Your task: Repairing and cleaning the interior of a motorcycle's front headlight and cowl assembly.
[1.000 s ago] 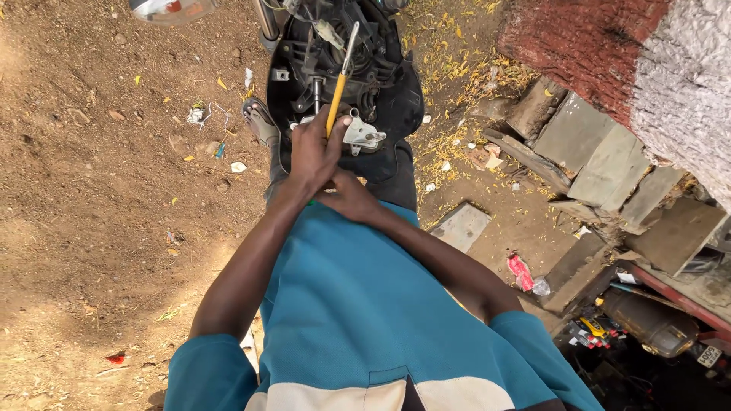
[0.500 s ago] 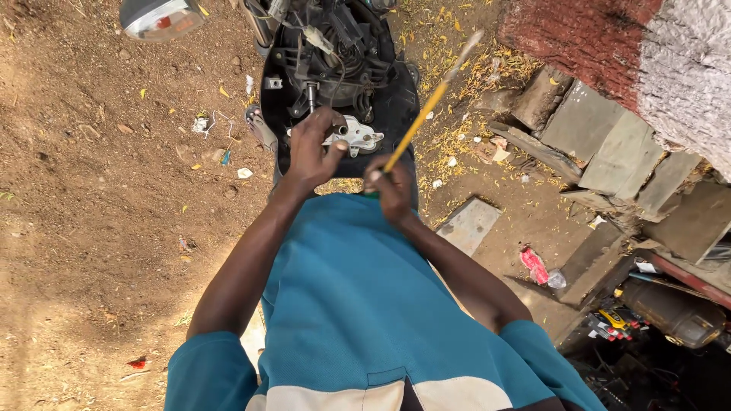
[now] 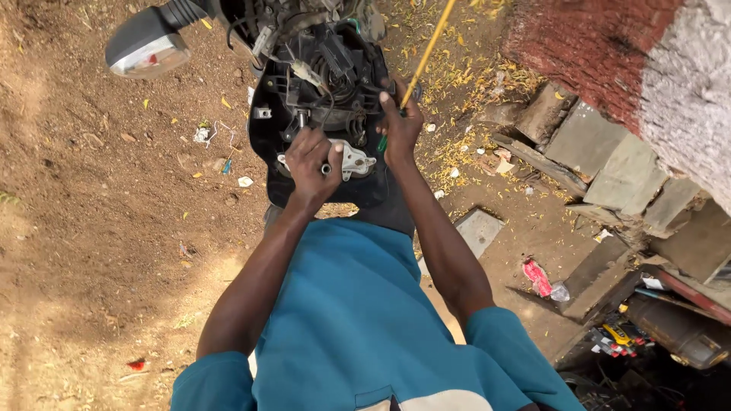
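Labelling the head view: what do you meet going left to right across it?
Turn-signal lamp → white scrap on the dirt → left hand on the pale metal bracket → right hand gripping the yellow-handled tool → flat grey slab → red wrapper → stacked stone slabs.

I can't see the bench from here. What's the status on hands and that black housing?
Left hand gripping a small part at the metal bracket. Right hand holding a yellow rod against the black housing. Loose wires across the housing.
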